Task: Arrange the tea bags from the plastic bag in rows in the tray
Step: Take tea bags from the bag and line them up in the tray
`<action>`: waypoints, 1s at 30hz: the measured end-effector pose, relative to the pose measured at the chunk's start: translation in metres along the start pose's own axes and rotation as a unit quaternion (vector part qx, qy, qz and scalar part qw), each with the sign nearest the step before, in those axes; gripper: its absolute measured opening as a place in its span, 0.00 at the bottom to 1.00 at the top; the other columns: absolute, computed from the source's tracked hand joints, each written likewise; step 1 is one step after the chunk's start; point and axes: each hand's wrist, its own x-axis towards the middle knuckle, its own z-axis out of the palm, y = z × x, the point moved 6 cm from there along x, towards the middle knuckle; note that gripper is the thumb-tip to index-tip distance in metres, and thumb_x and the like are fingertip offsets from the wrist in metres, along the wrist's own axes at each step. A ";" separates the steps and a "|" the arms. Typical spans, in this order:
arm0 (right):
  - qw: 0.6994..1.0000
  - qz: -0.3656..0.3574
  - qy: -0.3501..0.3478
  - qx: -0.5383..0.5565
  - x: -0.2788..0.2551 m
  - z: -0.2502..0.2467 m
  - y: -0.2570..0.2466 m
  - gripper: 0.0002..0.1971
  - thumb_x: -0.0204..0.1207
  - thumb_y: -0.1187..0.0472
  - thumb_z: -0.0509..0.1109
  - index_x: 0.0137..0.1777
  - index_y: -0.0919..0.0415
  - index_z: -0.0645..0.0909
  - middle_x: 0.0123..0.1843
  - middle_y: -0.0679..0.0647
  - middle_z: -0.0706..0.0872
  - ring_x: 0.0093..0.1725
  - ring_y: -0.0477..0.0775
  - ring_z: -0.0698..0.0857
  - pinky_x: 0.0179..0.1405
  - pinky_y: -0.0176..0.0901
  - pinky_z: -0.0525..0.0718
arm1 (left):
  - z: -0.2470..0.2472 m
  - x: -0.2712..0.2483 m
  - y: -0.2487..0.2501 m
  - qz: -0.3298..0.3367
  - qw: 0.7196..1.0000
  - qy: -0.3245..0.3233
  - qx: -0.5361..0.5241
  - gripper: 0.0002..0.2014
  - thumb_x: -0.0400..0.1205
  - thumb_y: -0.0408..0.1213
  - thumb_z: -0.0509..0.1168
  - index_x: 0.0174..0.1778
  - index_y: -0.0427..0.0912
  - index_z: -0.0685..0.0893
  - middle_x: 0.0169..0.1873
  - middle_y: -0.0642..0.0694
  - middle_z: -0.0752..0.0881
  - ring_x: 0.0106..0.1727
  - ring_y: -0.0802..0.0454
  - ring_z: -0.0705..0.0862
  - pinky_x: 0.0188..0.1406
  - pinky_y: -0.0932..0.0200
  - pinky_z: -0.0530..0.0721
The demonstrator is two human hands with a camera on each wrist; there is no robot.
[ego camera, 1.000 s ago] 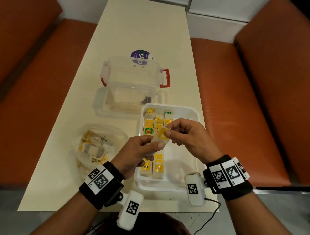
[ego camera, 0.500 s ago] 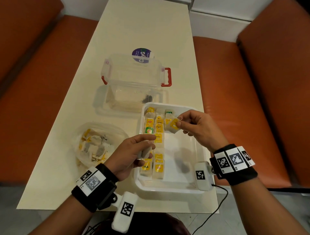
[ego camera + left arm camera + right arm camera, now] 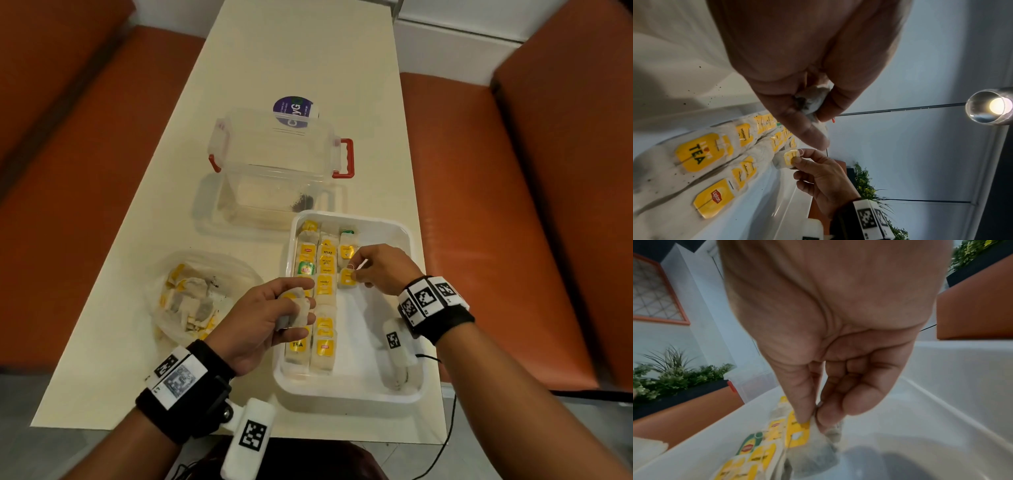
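Both hands holding tea bags

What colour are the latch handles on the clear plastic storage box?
Red latch handles, clearest in the head view.

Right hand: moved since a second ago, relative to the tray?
Yes. The right hand has gone from above the tray's middle toward its far end, lowering its tea bag into the third row.

The tray was smooth white plastic with a slight sheen, and the tea bags in it were matt, fibrous paper with glossy yellow tags. The plastic bag looked thin, clear and crinkled; the surface was smooth, matt cream.
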 end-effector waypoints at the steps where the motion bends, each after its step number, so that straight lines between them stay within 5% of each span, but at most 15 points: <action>1: 1.000 0.005 0.006 -0.009 0.004 0.001 0.000 0.08 0.76 0.58 0.77 0.39 0.45 0.83 0.36 0.48 0.89 0.40 0.50 0.89 0.47 0.45 0.86 | 0.000 0.000 0.000 0.000 1.000 0.000 -0.001 0.21 0.83 0.19 0.58 0.62 0.42 0.88 0.46 0.42 0.91 0.43 0.48 0.90 0.36 0.58 0.91; 14: 0.998 0.034 0.045 -0.014 0.023 -0.002 0.002 0.05 0.76 0.53 0.77 0.43 0.43 0.82 0.41 0.48 0.89 0.42 0.52 0.89 0.37 0.41 0.81 | 0.002 0.004 0.000 -0.012 1.000 0.004 -0.017 0.21 0.83 0.19 0.57 0.63 0.42 0.88 0.48 0.40 0.90 0.45 0.46 0.91 0.38 0.55 0.92; 30: 0.998 0.040 0.046 -0.012 0.032 -0.004 0.003 0.08 0.75 0.57 0.77 0.42 0.43 0.81 0.43 0.49 0.90 0.43 0.52 0.90 0.44 0.45 0.86 | 0.006 0.010 0.006 -0.015 0.998 -0.008 -0.059 0.16 0.85 0.21 0.59 0.65 0.40 0.82 0.58 0.33 0.90 0.51 0.41 0.91 0.36 0.56 0.92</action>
